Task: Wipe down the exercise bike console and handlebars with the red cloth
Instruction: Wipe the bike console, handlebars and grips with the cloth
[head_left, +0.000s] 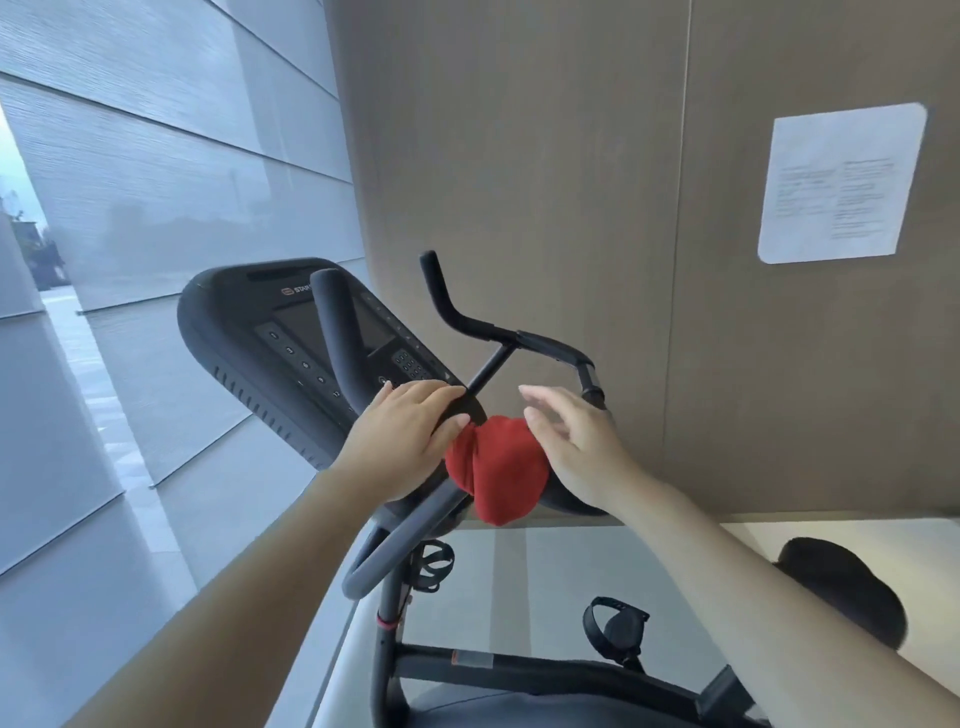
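Gym corner: exercise bike (395, 597) (console (291, 343)), posted notice (841, 182).

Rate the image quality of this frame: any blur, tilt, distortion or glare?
Head view: strongly tilted, with wide-angle bending of the wall lines at left; the right hand is motion-blurred at the fingertips, the left hand sharper; the window is hazy and bright but not blown out; text on the wall notice is unreadable; the red cloth and console are evenly lit.

Before you: one exercise bike, bearing one console (291, 338), one red cloth (498, 470), two upright handlebar horns (337, 338) (441, 291), one pedal (615, 631) and one bottle holder (434, 564). Your two hands, left (402, 441) and right (576, 447). One paper notice (841, 182) on the wall.
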